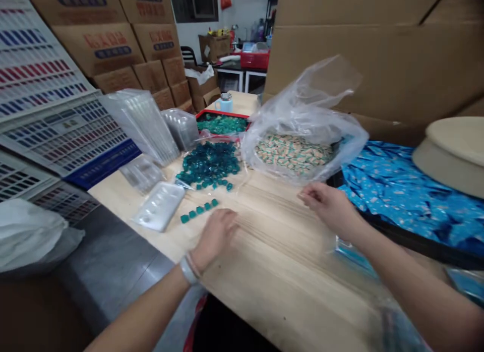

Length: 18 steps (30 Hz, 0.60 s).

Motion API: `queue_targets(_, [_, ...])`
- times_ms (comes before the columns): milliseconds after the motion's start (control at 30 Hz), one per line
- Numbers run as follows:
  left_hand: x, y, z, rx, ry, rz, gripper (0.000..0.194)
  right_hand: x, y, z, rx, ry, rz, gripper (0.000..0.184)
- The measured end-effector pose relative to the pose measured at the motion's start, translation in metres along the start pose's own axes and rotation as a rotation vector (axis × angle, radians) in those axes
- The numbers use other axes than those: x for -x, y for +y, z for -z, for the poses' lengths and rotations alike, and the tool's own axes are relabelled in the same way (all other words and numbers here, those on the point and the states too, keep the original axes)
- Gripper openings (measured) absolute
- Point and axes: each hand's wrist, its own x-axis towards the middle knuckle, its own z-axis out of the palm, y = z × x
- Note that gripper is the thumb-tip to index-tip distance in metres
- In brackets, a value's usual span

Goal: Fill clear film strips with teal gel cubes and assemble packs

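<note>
My left hand (pixel 217 235), a band on its wrist, is over the wooden table with its fingers curled together; blur hides what they hold, if anything. Just left of it, several green cubes (pixel 199 210) form a slanting row. Beyond the row spreads a heap of dark teal cubes (pixel 212 163) on clear plastic. My right hand (pixel 330 206) is closed in a pinch in front of an open clear plastic bag (pixel 346 149); what is in the pinch cannot be made out. Inside that bag are many small green-and-beige wrapped pieces (pixel 295 154).
A clear plastic tray (pixel 161 206) lies at the table's left edge, with stacked clear trays (pixel 139 125) behind. Farther back are a red tray (pixel 223 111) of green pieces and a light blue mug (pixel 226 103). Blue patterned wrapping (pixel 401 190) fills a black tray at right.
</note>
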Motion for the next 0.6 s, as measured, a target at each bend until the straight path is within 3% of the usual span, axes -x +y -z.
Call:
queue_targets(67, [0.017, -0.039, 0.015, -0.141, 0.018, 0.148, 0.036, -0.017, -0.021, -0.043, -0.026, 0.009, 0.003, 0.028])
queue_targets(133, [0.031, -0.059, 0.018, -0.225, -0.017, 0.178, 0.032, -0.020, -0.033, -0.086, -0.034, -0.037, -0.048, 0.034])
queue_targets(233, [0.048, -0.063, 0.009, -0.232, -0.049, 0.119, 0.010, 0.001, -0.040, -0.137, -0.040, -0.211, -0.025, 0.024])
queue_targets(300, [0.054, -0.056, 0.004, -0.168, -0.036, 0.062, 0.013, 0.022, -0.042, -0.152, -0.017, -0.310, 0.100, 0.044])
queue_targets(367, [0.057, -0.049, 0.006, -0.057, -0.045, -0.014, 0.014, 0.038, -0.044, -0.153, 0.010, -0.360, 0.214, 0.050])
queue_targets(433, [0.054, -0.043, 0.017, 0.071, -0.075, -0.068, 0.013, 0.045, -0.044, -0.144, -0.037, -0.356, 0.254, 0.032])
queue_targets(500, [0.047, -0.039, 0.032, 0.200, -0.099, -0.074, 0.010, 0.047, -0.042, -0.128, -0.162, -0.304, 0.242, 0.021])
queue_targets(600, [0.031, -0.029, 0.044, 0.406, -0.116, 0.034, 0.012, 0.053, -0.030, -0.098, -0.297, -0.175, 0.125, 0.016])
